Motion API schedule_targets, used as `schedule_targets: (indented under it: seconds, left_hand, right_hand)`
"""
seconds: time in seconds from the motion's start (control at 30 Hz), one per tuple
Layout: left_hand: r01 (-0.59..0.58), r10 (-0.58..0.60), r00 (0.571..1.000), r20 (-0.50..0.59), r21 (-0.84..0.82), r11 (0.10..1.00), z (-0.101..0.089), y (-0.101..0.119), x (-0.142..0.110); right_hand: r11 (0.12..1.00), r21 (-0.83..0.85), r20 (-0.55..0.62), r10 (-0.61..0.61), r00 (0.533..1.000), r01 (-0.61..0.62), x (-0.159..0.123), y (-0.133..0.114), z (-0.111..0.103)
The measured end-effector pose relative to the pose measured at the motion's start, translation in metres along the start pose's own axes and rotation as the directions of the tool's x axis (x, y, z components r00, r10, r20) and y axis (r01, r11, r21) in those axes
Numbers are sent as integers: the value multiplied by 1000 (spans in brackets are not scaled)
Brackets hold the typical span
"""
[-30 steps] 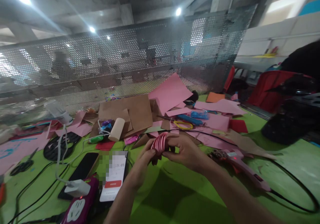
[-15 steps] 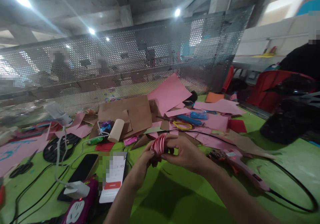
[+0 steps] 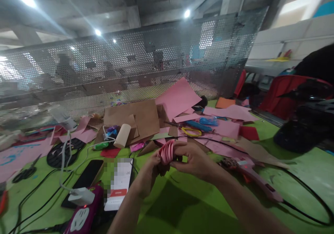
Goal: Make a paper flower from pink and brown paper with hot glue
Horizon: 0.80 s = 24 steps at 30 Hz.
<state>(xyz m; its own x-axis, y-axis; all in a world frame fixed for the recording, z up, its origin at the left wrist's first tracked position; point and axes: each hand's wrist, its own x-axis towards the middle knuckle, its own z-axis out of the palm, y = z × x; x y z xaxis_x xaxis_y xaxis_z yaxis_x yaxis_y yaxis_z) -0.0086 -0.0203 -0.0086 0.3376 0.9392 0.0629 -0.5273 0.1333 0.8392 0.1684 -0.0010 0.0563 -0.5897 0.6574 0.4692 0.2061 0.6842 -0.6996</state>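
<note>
Between my two hands, a little above the green table [image 3: 156, 211], is a small pink paper piece [image 3: 167, 151] with several pleats fanned side by side. My left hand [image 3: 150, 173] grips its lower left side, fingers curled beneath it. From the right, my right hand [image 3: 194, 161] pinches the pleated paper, its index finger arched over the top and the thumb below. The fingertips behind the paper are hidden. To the right of my right hand lies a pink glue gun [image 3: 257, 180] with a black cord.
Pink sheets [image 3: 180, 98], brown card [image 3: 144, 119] and yellow-handled scissors [image 3: 191, 132] lie behind my hands. At left are a lit phone [image 3: 121, 185], a dark phone [image 3: 90, 174], a purple power strip [image 3: 87, 209] and black scissors [image 3: 27, 171]. A perforated metal screen [image 3: 156, 67] stands behind.
The pleated paper looks slightly more tilted and fanned between my fingers. Both hands keep hold of it in nearly the same place. The camera view has shifted a little.
</note>
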Motion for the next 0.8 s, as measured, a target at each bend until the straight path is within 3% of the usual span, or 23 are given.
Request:
schedule_targets:
  seconds: [0.4,0.63,0.73,0.8]
  left_hand:
    - [16,-16,1000,6,7,1000,3,5,0]
    - [-41,54,998,-46,239,970,0,9,3]
    - [-54,97,990,-100,365,930,5,14,2]
    - [-83,143,984,-104,442,893,11,17,1]
  right_hand:
    - [999,-49,44,20,999,-17,0,-2,-5]
    - [996,-90,38,6,999,-3,0,2,-3]
    - [992,-16,-58,125,990,-126,0,5,-3]
    - [973,61,-175,231,957,-224,0,7,-2]
